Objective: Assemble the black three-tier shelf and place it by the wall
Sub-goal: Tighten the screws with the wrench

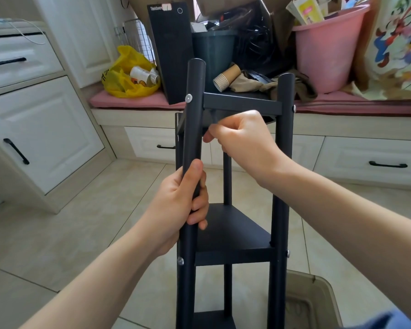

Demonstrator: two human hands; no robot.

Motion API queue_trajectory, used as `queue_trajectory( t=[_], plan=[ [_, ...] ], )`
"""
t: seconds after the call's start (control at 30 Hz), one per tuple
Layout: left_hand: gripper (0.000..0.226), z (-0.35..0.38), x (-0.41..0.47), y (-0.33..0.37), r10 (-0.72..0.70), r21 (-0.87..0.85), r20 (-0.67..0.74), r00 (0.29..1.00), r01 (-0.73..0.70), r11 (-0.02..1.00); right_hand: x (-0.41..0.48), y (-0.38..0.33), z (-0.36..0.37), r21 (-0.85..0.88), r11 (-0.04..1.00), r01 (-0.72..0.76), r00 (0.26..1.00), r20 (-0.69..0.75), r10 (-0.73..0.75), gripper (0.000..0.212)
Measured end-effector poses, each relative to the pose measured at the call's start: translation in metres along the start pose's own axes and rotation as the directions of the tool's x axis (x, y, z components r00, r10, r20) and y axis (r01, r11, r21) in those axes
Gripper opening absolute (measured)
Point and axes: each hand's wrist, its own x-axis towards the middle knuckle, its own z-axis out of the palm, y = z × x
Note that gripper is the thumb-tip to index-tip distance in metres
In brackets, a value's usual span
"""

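Left hand [183,198] grips post [194,86] | right hand [242,136] curled under top tier [242,104], hold unclear | shelf [235,231] likely rigid, light; lift by posts

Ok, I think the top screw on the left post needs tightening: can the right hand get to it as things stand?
Probably yes. The right hand sits under the top tier beside that post, and the screw faces outward, uncovered; the left hand grips the post lower down.
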Motion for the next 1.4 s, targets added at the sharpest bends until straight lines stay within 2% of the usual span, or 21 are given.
queue_trajectory(
  t=[0.27,0.43,0.7,1.03,1.17,1.4],
  plan=[
    [0.056,0.001,-0.001,0.002,-0.019,-0.001,0.040,0.999,0.019,1.000,0.001,0.003,0.004,0.013,0.998,0.058,0.998,0.011,-0.058,0.029],
    [0.059,0.000,-0.002,0.004,-0.028,-0.001,0.051,0.998,0.028,1.000,0.002,0.011,0.014,0.069,0.995,0.074,0.996,-0.045,-0.071,0.053],
    [0.052,-0.002,-0.002,0.005,-0.040,0.006,0.059,0.997,0.039,0.999,0.008,0.018,0.030,0.116,0.989,0.090,0.993,-0.084,-0.081,0.059],
    [0.052,-0.004,-0.002,0.006,-0.049,0.008,0.055,0.997,0.048,0.999,0.008,0.016,0.034,0.137,0.988,0.077,0.992,-0.109,-0.062,0.055],
    [0.051,-0.004,-0.001,0.006,-0.046,0.009,0.061,0.997,0.046,0.999,0.005,0.011,0.022,0.116,0.990,0.086,0.993,-0.094,-0.075,0.030],
    [0.053,0.000,-0.004,0.006,-0.026,0.028,0.090,0.996,0.024,0.999,-0.001,0.009,0.003,0.045,0.993,0.109,0.991,-0.080,-0.105,0.026]
  ],
)
